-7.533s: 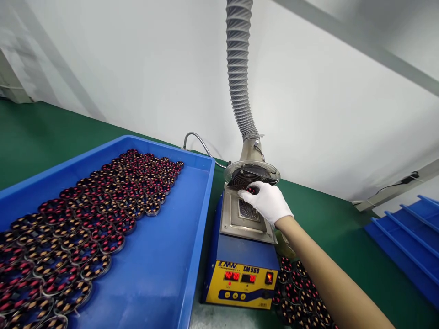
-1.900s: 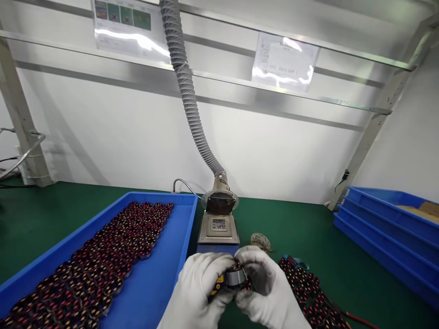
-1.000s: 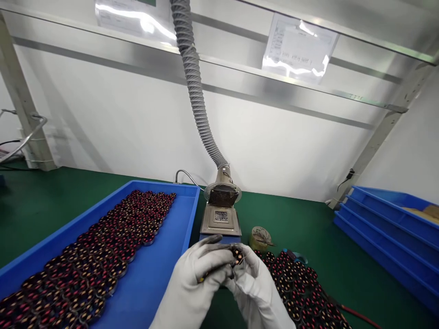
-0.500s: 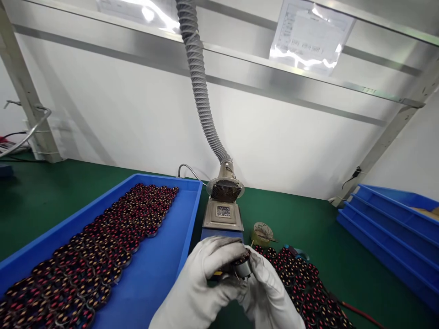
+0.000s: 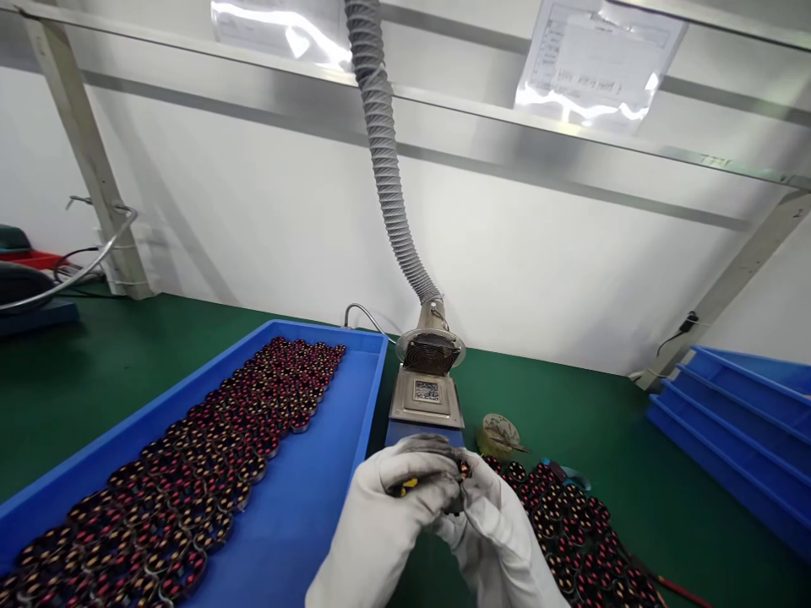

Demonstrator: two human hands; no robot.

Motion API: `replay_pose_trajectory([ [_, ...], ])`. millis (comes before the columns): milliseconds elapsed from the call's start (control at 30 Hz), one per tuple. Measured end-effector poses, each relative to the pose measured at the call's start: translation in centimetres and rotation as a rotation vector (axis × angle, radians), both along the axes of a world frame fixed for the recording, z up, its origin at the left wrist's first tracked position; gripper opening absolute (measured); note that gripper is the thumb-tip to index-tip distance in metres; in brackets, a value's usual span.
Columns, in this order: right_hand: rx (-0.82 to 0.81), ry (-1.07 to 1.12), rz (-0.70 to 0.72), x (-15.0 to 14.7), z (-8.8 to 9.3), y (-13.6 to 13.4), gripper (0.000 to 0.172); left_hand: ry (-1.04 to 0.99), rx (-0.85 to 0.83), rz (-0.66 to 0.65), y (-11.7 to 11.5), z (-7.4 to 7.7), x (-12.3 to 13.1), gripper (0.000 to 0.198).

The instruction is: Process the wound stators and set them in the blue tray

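Both my hands wear white gloves and meet low in the middle of the view. My left hand (image 5: 389, 519) and my right hand (image 5: 498, 540) are closed together round one small round wound coil part (image 5: 461, 469), red and copper, mostly hidden by the fingers. Just beyond them stands a blue solder pot (image 5: 426, 404) with a metal top, under a fume hood on a grey ribbed hose (image 5: 388, 177). A pile of the same coil parts (image 5: 570, 532) lies on the green mat to my right.
A long blue tray (image 5: 329, 481) on the left holds several rows of coil parts (image 5: 209, 456). A small round tin (image 5: 499, 432) sits right of the solder pot. Stacked blue trays (image 5: 741, 431) stand at the far right. Cables and a metal frame are at the far left.
Seven seconds ago my right hand alone held a part over the solder pot. Since then both hands have come together near me on the part, turning it slightly; the view shifted left.
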State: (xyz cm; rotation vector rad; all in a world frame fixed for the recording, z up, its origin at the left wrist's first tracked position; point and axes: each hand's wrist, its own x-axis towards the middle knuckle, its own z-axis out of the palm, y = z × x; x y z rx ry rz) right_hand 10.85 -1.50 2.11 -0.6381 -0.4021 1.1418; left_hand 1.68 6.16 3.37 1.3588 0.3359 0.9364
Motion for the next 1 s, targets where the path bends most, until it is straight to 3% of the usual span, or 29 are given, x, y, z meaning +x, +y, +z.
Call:
replay_pose_trajectory([
  [133,0.078,0.035,0.151,0.1,0.4,-0.5,0.027,-0.058,-0.166,0.193,0.4,-0.9,-0.1,0.008],
  [200,0.106,0.067,0.196,0.3,0.2,-0.8,0.026,-0.052,-0.111,0.259,0.9,-1.1,-0.5,0.01],
  [367,0.095,0.081,0.149,0.7,-0.9,-0.9,0.028,0.224,0.379,0.004,0.9,-0.8,-0.8,0.058],
  [433,0.048,0.064,0.144,0.7,-0.9,-0.8,0.027,0.133,0.477,-0.047,0.7,-0.7,-0.5,0.048],
  [500,0.038,0.021,0.13,0.5,-0.5,-0.7,0.026,-0.002,0.449,-0.047,0.5,-0.7,-0.2,0.027],
  [600,0.06,-0.03,0.158,0.1,0.0,-0.6,0.027,-0.11,0.189,0.003,0.5,-1.0,-0.1,0.003],
  [667,0.061,-0.027,0.197,0.0,0.2,-0.6,0.029,-0.152,-0.031,0.069,0.7,-1.2,-0.3,0.007],
  [733,0.048,0.0,0.222,0.1,0.2,-0.8,0.028,-0.172,-0.117,0.14,1.1,-1.1,-0.8,0.005],
  [800,0.042,0.025,0.221,0.1,0.2,-1.0,0.027,-0.091,-0.054,0.137,1.3,-0.5,-1.3,0.01],
  [900,0.065,-0.004,0.167,0.1,0.4,-0.9,0.023,0.102,0.062,-0.041,1.2,0.5,-1.5,0.014],
  [1000,0.094,-0.059,0.088,0.1,0.1,-0.3,0.031,0.032,0.129,-0.046,0.5,0.8,-1.2,0.013],
])
